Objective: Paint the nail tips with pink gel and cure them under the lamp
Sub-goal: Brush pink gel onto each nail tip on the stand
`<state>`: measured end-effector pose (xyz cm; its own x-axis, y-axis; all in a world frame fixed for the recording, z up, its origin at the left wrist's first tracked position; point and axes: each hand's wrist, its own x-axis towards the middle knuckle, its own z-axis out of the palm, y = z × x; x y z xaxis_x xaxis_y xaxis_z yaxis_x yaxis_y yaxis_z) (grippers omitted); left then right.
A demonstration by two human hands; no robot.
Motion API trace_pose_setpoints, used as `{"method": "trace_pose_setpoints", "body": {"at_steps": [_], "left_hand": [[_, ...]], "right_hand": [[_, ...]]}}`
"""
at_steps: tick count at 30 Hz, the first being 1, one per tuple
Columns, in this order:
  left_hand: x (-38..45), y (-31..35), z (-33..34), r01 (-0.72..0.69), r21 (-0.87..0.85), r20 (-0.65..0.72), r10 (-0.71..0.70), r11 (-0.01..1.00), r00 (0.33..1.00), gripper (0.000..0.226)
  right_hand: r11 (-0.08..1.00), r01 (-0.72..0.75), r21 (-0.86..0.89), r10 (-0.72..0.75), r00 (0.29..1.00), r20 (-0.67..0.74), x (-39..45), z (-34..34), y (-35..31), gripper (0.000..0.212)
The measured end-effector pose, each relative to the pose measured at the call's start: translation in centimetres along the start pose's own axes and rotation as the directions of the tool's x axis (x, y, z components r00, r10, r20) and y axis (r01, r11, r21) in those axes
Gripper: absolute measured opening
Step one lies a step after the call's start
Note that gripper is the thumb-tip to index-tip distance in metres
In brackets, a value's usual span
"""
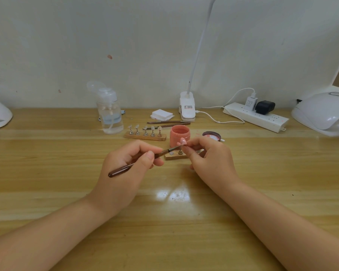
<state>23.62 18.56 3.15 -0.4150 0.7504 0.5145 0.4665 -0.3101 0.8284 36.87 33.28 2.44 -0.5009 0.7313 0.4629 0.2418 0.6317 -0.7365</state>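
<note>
From my remote seat I see the left hand (pixel 129 163) gripping a brown-handled brush (pixel 143 160), fingers and thumb curled round its middle. The brush's long axis runs from lower left to upper right: the butt end points down towards the left forearm, and the bristle end points up and right, meeting a pink nail tip (pixel 182 142). The right hand (pixel 207 159) pinches that nail tip's holder between thumb and fingertips, holding it just in front of the open pink gel jar (pixel 179 134). Below the tip a small wooden stand (pixel 174 156) lies on the table (pixel 184 222). Behind, a second wooden rack (pixel 145 136) carries five unpainted tips. The jar's lid (pixel 211 135) lies right of the jar, and a white curing lamp (pixel 323 112) sits far right.
</note>
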Motion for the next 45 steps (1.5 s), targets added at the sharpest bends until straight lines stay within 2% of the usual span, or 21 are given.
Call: {"method": "trace_pose_setpoints", "body": {"at_steps": [3,5,11,15,21,25,29,34,39,42,45], "left_hand": [[-0.09,0.12,-0.16,-0.019,-0.019,-0.016,0.019,1.000,1.000,0.023],[-0.05,0.09,-0.10,-0.007,-0.018,-0.035,0.007,1.000,0.999,0.018],[-0.19,0.26,-0.20,-0.016,0.010,-0.004,0.016,1.000,1.000,0.022],[-0.22,0.49,-0.15,-0.043,0.061,-0.049,0.046,0.997,0.998,0.020],[-0.26,0.75,-0.06,-0.051,0.135,0.009,0.050,0.990,0.999,0.019],[-0.38,0.83,-0.10,-0.076,0.116,-0.016,0.078,0.990,0.997,0.015],[-0.16,0.85,0.21,-0.038,0.114,-0.035,0.042,0.993,0.999,0.021],[-0.33,0.71,-0.11,-0.083,0.175,0.030,0.079,0.981,0.996,0.018],[-0.20,0.74,0.09,-0.062,0.166,-0.006,0.064,0.984,0.998,0.016],[-0.24,0.74,-0.03,-0.079,0.194,0.043,0.072,0.978,0.996,0.016],[-0.29,0.75,-0.11,-0.089,0.136,0.008,0.089,0.987,0.996,0.022]], "right_hand": [[1.000,-0.012,0.006,0.012,1.000,0.002,0.05,0.06,0.08,0.005],[1.000,-0.010,0.003,0.010,1.000,0.008,0.06,0.08,0.14,0.006],[1.000,-0.015,0.000,0.015,1.000,-0.005,0.08,0.15,0.25,0.004],[0.997,0.034,-0.076,-0.037,0.999,-0.037,0.02,0.19,0.54,0.003],[0.987,0.073,-0.143,-0.083,0.995,-0.061,0.02,0.21,0.50,0.004],[0.983,0.081,-0.163,-0.093,0.993,-0.067,0.02,0.17,0.54,0.005],[0.980,0.103,-0.169,-0.116,0.991,-0.069,0.02,0.21,0.49,0.005],[0.979,0.094,-0.183,-0.108,0.992,-0.070,-0.04,0.26,0.53,0.003],[0.981,0.096,-0.168,-0.108,0.992,-0.066,-0.09,0.22,0.48,0.006],[0.982,0.082,-0.172,-0.094,0.994,-0.063,-0.06,0.23,0.52,0.004],[0.986,0.065,-0.156,-0.074,0.996,-0.052,0.02,0.27,0.52,0.003]]}}
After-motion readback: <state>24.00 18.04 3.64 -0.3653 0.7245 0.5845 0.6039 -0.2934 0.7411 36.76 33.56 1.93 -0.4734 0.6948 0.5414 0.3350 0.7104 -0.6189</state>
